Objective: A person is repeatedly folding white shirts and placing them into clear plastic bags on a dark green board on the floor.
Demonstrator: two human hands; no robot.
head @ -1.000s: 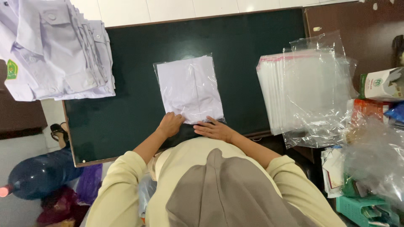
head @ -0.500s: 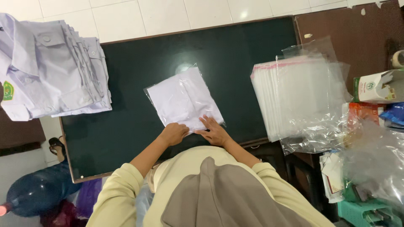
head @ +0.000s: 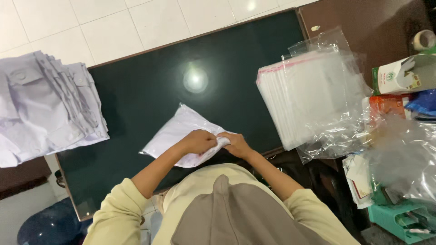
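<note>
Hands meet at the near edge of a dark green rectangular tabletop (head: 136, 104), both working the same end of a flat white folded garment in a thin clear plastic bag (head: 175, 134). The left hand (head: 197, 141) is curled around the bag's near corner, fingers narrow and pinched on the bunched material, and the right hand (head: 236, 144) closes on that corner from the other side, so the 2 hands touch around it. The bagged garment lies tilted, its far corner pointing up the table and its near end lifted slightly into the grip, which suggests the open end of the bag is being gathered or pressed there; whether it is being tucked or sealed cannot be told. To the person's left, a tall stack of folded white shirts (head: 45, 109) hangs over the table's left edge, well apart from the hands but within an arm's sweep. To the right, a stack of empty clear plastic bags with a red strip (head: 309, 100) sits at the table's right end, placed on the side of the right hand. Beyond it, a white and green cardboard box (head: 402, 75) and a roll of tape (head: 424, 40) rest on a brown surface (head: 363, 27).
</note>
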